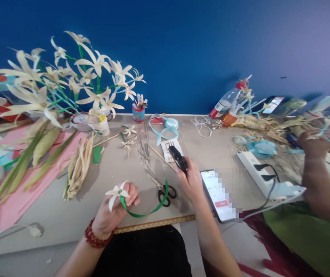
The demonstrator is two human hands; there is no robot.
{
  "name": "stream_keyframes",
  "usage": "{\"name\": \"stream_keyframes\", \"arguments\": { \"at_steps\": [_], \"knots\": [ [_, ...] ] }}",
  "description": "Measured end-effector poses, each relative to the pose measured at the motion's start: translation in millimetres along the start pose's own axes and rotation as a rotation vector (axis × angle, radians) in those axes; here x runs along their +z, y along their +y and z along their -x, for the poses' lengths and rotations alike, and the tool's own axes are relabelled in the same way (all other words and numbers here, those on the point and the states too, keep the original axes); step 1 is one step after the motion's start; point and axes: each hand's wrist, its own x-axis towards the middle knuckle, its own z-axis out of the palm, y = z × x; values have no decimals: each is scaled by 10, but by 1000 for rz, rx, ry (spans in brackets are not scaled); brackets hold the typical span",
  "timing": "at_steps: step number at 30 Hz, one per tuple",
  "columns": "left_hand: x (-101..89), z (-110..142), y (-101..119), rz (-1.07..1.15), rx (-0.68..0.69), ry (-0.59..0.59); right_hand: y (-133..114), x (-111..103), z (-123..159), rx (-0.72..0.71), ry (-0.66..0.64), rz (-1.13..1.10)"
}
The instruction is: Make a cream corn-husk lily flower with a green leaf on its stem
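Note:
My left hand, near the table's front edge, is closed on a small cream flower that looks made of dried husk. From the flower a green ribbon curves right and up over the scissors, whose black handles lie towards me. My right hand is wrapped round a black hand-held tool with a blunt tip pointing up and left; its exact kind is unclear. Just beyond that tool lies a small white printed packet. Right of my right wrist rests a phone with its screen lit.
Finished-looking flowers stand in cups at the back left. Husks lie on and beside pink paper. Thin wires and light-blue ribbon lie mid-table. A power strip sits right, before another person's arm.

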Motion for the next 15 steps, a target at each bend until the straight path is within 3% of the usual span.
{"name": "stream_keyframes", "arguments": {
  "at_steps": [4,10,15],
  "knots": [
    [27,-17,0,-19,1,4,25,-5,32,128,-1,-291],
    [51,-29,20,-38,-13,47,-125,-29,84,269,-151,-843],
    [51,-33,28,-65,-1,51,-247,11,205,304,-275,-1128]
  ]
}}
